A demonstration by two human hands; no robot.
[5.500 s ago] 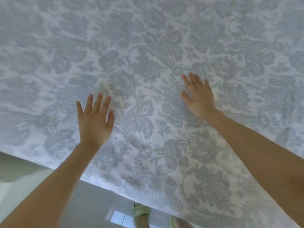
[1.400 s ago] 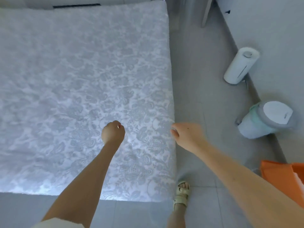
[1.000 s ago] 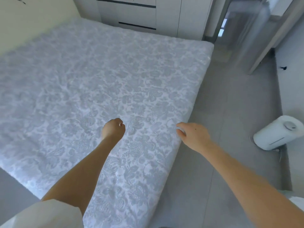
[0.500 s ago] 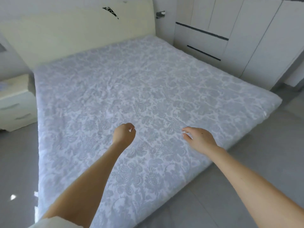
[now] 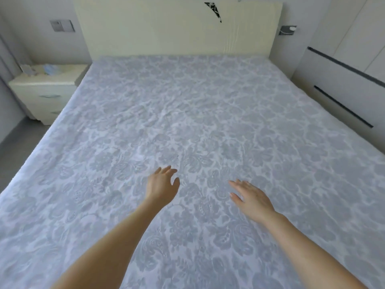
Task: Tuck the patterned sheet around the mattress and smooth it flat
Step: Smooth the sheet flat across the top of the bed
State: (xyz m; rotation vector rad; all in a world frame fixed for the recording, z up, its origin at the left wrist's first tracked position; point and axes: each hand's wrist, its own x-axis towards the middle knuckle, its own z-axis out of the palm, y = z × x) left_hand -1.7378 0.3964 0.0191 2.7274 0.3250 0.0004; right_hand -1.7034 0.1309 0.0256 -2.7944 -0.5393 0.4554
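Head view, downward from bed foot (image 5: 187,257)

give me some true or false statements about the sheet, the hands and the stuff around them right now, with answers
1. The left hand and right hand are both open over the patterned sheet. True.
2. A pillow lies against the headboard. False: no pillow shows; only the sheet reaches it.
3. A nightstand stands to the sheet's left. True.
4. The sheet is plain white. False: it carries a grey floral pattern.
5. The headboard has a dark torn patch near its top. True.
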